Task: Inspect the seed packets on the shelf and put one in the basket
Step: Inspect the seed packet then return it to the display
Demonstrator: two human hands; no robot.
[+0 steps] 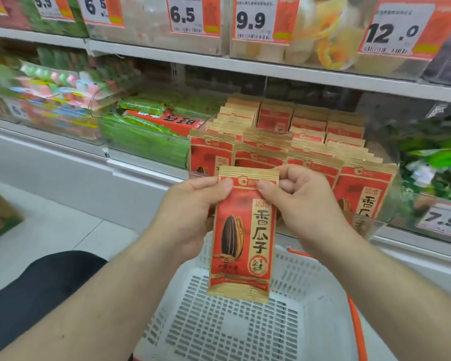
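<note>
A: Packet orientation?
B: seed packet (241,235) upright, long axis vertical, front to camera, above white basket (292,277). left hand (193,209) and right hand (300,199) each pinch its top seal.
A: Text?
B: "香瓜子". price tags (185,14): 6.5, 9.9, 12.0, 7.9.
A: Setting?
B: Shop shelf (245,65), shelved packets (310,142) behind.

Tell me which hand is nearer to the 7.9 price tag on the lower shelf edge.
Right. The right hand pinches the top of the red and gold seed packet, left of the 7.9 price tag. The left hand pinches the packet's other top corner, farther left.
</note>
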